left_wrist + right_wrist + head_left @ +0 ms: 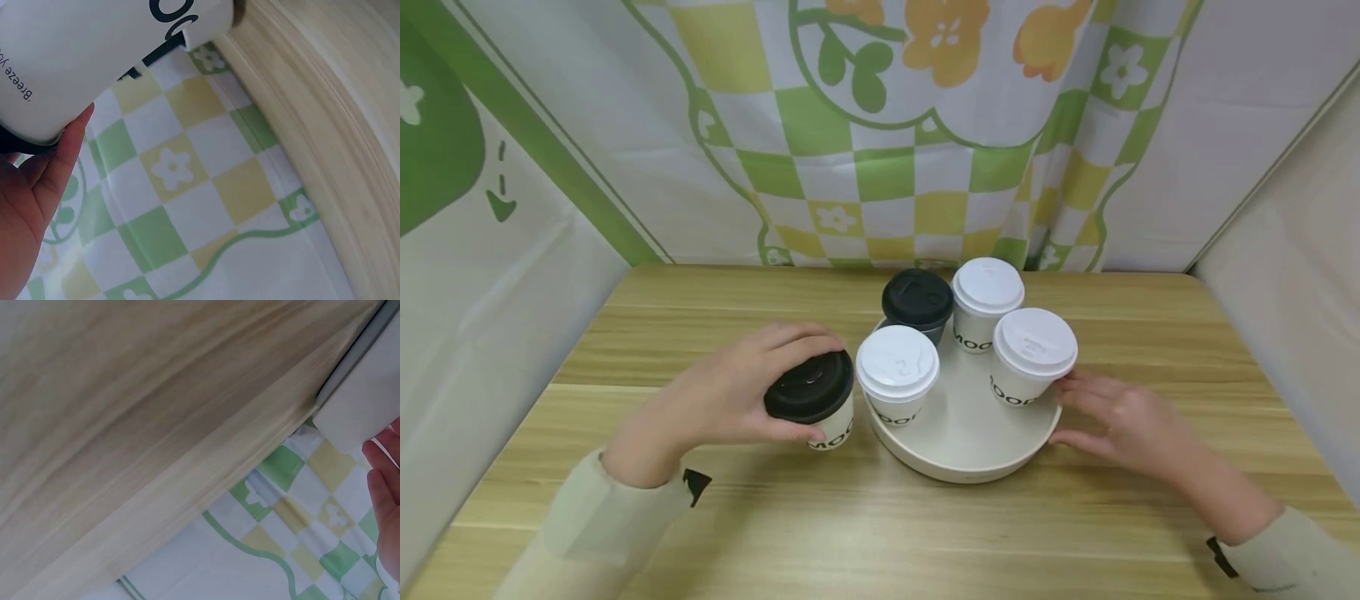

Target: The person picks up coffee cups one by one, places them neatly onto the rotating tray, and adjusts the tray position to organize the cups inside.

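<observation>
My left hand [737, 387] grips a white paper cup with a black lid [811, 385], fingers over the lid's far side and thumb on its near side. That cup is just left of a round cream tray [970, 437]; whether its base touches the table cannot be told. On the tray stand three white-lidded cups, one at front left [898, 367], one at right [1033, 350] and one at back [987, 292], plus a dark cup with a black lid [917, 298]. My right hand [1127, 425] touches the tray's right side with fairly straight fingers [381, 481].
Tray and cups are on a light wooden table [850, 533]. A green and yellow checkered curtain [887, 175] hangs along its back edge. Pale fabric walls rise at left [512, 275] and right [1292, 208].
</observation>
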The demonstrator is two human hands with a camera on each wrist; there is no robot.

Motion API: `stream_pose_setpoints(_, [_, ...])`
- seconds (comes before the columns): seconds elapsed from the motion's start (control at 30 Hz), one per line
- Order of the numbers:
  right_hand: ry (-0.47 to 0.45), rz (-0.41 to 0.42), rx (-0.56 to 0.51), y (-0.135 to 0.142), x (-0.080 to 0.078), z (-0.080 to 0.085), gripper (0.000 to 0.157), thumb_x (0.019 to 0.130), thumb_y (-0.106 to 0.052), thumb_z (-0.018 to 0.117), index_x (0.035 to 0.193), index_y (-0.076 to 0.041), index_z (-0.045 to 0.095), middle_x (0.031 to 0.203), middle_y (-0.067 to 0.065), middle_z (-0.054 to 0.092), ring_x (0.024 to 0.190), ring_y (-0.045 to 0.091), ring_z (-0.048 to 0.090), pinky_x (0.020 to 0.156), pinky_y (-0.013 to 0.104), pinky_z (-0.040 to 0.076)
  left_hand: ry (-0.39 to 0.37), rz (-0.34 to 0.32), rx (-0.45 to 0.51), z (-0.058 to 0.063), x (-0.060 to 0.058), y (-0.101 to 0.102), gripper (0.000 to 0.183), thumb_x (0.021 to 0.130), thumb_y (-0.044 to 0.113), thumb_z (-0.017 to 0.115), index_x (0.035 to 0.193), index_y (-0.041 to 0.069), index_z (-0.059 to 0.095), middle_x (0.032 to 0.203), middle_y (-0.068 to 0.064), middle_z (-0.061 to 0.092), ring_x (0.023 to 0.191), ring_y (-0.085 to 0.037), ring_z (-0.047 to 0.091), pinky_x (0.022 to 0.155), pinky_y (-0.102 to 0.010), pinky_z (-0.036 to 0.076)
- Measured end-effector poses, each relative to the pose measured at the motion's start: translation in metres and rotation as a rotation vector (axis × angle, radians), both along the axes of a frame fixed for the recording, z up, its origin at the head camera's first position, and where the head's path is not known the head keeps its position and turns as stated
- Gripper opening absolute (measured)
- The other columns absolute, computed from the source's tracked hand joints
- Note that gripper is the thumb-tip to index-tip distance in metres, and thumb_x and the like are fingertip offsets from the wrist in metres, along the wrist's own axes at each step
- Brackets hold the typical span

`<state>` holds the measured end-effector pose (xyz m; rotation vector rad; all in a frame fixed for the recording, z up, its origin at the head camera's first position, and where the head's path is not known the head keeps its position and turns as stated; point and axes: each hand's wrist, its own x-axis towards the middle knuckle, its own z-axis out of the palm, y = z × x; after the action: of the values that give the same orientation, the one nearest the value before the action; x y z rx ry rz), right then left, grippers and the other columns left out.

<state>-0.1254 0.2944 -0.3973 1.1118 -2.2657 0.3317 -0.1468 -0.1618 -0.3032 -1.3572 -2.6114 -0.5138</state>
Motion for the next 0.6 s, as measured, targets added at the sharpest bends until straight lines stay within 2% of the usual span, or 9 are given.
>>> stream_pose_setpoints(0.33, [-0.008, 0.018, -0.003, 0.000, -0.001, 0.001, 0.064, 0.094, -0.063, 0.049, 0.091, -0.005, 0.075, 0.094, 0.011, 0.077, 0.088, 0.032, 0.073, 0.070, 0.041, 0.058, 0.038, -0.070, 0.001, 0.008, 0.015, 0.019, 0.086, 0.073, 0.066, 0.077, 0.141, 0.019, 0.052, 0.137, 0.001, 0.057, 0.126, -0.020, 0.057, 0.101, -0.041, 0.051])
stream_pose_setpoints(0.6, [-0.010, 0.027, -0.006, -0.001, -0.001, 0.001, 0.066, 0.094, -0.064, 0.046, 0.090, -0.005, 0.075, 0.092, 0.011, 0.077, 0.087, 0.032, 0.074, 0.070, 0.042, 0.058, 0.026, -0.164, 0.000, 0.013, 0.018, 0.037, 0.084, 0.075, 0.065, 0.076, 0.140, 0.017, 0.052, 0.136, -0.002, 0.056, 0.125, -0.021, 0.057, 0.105, -0.040, 0.048])
